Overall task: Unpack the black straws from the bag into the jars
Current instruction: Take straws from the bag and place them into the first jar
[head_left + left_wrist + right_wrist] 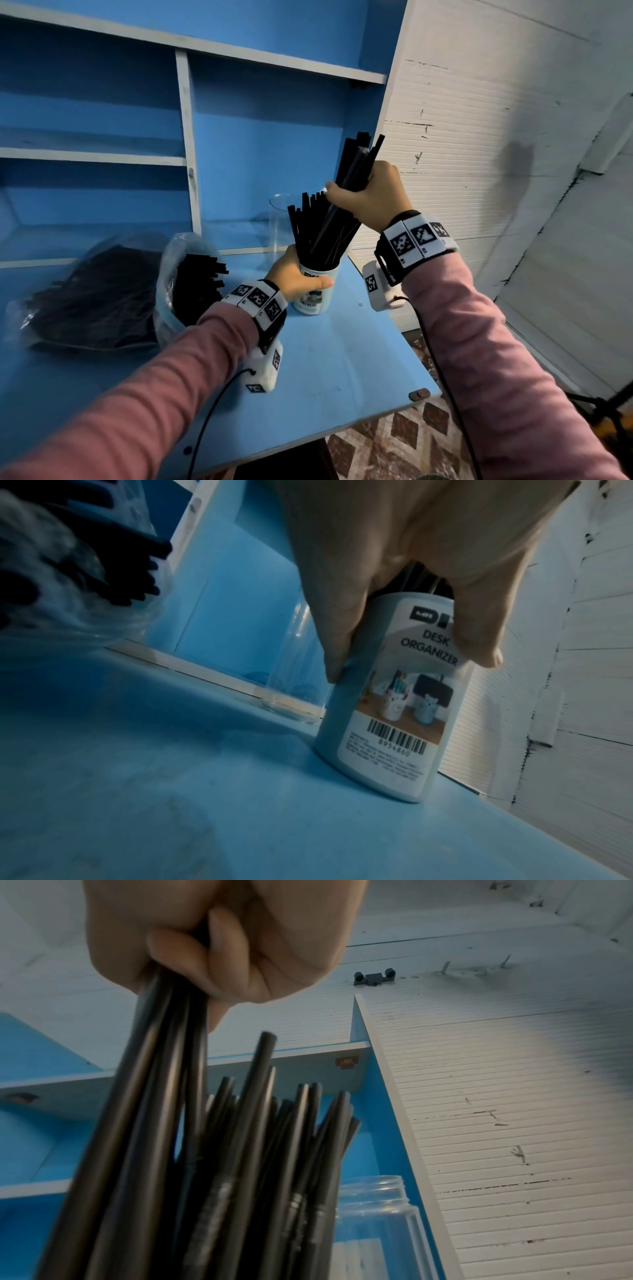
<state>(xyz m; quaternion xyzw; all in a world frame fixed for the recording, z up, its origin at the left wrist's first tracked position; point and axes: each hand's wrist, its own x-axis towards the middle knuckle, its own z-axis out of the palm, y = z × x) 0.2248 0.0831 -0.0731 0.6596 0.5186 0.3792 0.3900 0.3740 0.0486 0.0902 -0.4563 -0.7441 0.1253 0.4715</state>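
Head view first: at centre frame the right hand (368,195) is clenched round a bundle of black straws (354,164), slanted down toward the white jar (317,291), which already bristles with straws. Just left of it, the left hand (294,274) wraps the jar's side, steadying it on the blue table (342,359). At left, the open bag (178,270) lies on its side with plenty of straws spilling from its mouth, and a second, darker pack (92,301) sits further left. Behind the white jar stands a clear jar (279,222), which looks empty.

Left wrist view: fingers (339,631) and thumb curl round the labelled jar, right of centre, its base on the table. The clear jar stands just behind, at mid-frame.

Right wrist view: at upper left the fist is tight on the bundle; loose straws already in the jar fan out below, and the clear jar's threaded rim (373,1185) shows at lower right.

So this looks like the loading step, a fresh handful going in. Next move calls for feeding the lower ends inside the rim among the crowded straws before loosening the fist. That jar looks nearly full, so the clear one may suit the following handful.
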